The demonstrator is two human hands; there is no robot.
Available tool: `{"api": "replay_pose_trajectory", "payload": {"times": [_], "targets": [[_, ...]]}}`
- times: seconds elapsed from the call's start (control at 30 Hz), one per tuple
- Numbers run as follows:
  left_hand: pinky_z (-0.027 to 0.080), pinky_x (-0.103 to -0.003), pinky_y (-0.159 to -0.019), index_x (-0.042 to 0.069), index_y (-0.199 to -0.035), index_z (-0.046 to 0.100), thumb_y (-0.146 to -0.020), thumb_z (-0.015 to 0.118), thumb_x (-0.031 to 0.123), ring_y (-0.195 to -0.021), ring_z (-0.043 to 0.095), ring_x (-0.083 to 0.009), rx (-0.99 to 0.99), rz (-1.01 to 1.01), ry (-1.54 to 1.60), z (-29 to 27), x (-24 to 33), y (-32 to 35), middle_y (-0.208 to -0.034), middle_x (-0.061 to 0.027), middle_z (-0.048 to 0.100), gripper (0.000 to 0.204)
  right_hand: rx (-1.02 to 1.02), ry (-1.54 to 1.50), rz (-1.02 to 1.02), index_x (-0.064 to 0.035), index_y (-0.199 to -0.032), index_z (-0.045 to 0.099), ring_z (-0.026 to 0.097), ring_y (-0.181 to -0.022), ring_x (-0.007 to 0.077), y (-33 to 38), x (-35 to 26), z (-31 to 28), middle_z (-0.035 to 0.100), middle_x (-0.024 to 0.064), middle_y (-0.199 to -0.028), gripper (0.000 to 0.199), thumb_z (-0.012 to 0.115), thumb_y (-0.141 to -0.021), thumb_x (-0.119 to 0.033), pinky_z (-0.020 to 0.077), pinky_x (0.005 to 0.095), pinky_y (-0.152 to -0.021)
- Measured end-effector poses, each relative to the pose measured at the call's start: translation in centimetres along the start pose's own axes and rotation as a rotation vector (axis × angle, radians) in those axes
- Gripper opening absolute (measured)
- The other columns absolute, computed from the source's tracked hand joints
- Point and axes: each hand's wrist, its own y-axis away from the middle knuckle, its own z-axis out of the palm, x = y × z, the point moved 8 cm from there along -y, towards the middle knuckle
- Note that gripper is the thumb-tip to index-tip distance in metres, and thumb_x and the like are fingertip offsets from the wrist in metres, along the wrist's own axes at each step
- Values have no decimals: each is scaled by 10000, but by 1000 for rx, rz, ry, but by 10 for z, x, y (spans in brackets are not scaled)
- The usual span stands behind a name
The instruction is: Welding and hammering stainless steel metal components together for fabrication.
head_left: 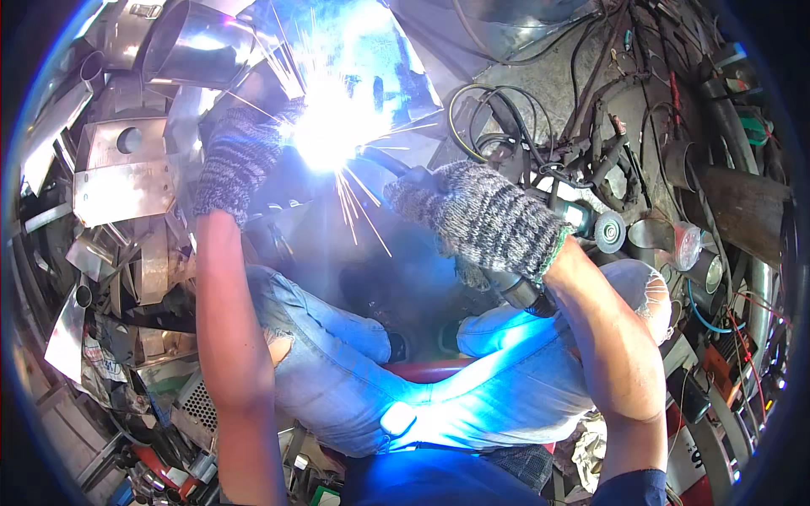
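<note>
My right hand [481,215], in a grey knitted glove, grips a welding torch [516,291] whose dark handle sticks out below the glove. Its tip meets a blinding white-blue arc [327,135] that throws sparks downward. My left hand [240,156], also gloved, rests on the metal workpiece [287,190] just left of the arc; what its fingers hold is washed out by the glare. Both forearms are bare. My knees in light blue jeans [337,363] sit below the work.
Shiny sheet-metal pieces and ducts [122,164] pile up on the left. Coiled cables and hoses [540,135] lie on the concrete floor to the right, beside an angle grinder [595,223] and a rusty pipe [742,207]. A red stool edge [430,369] shows between my legs.
</note>
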Motion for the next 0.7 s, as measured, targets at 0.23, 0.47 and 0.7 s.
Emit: {"api": "replay_pose_trajectory", "payload": {"times": [0.23, 0.47, 0.7], "targets": [[519, -388, -845, 16, -1018, 745, -871, 704, 589, -868, 687, -284, -72, -163, 88, 3, 5, 8, -937, -152, 749, 593, -42, -251, 187, 41, -1063, 688, 667, -605, 200, 1, 15, 0, 645, 118, -711, 531, 611, -999, -482, 559, 362, -586], [504, -341, -835, -25, -1095, 725, -945, 706, 383, -861, 623, -186, -93, -200, 88, 2, 8, 10, -950, -112, 731, 435, -70, -307, 226, 50, -1017, 681, 662, -611, 194, 4, 17, 2, 636, 110, -701, 559, 609, -996, -504, 553, 350, -589], [496, -306, -784, 7, -1090, 750, -946, 721, 389, -781, 623, -143, -74, -253, 25, -6, -12, 17, -872, -73, 739, 410, -299, -687, 750, 24, -1061, 703, 644, -562, 172, 3, 6, 9, 631, 87, -678, 509, 638, -985, -474, 533, 351, -542]]}}
